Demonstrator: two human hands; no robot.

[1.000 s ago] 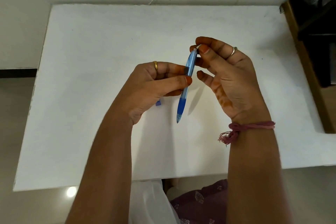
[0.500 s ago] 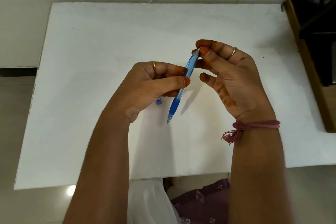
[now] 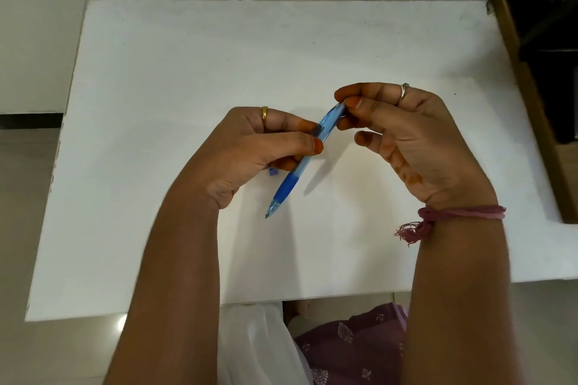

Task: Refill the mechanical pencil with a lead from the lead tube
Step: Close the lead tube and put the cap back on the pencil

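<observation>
While the left hand (image 3: 250,150) grips the mechanical pencil (image 3: 300,166) mid-barrel, the right hand (image 3: 406,134) pinches its top end, fingertips (image 3: 353,102) hiding the cap; a small blue piece (image 3: 273,171) peeks out beneath.

I have tipped the mechanical pencil (image 3: 305,160) further over, its tip swinging toward my left, and my right hand (image 3: 416,141) has moved out along with its top end.

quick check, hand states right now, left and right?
Left hand: closed around the barrel of the blue mechanical pencil, tip pointing down.
Right hand: fingertips pinched at the pencil's top end; any lead there cannot be told.
</observation>
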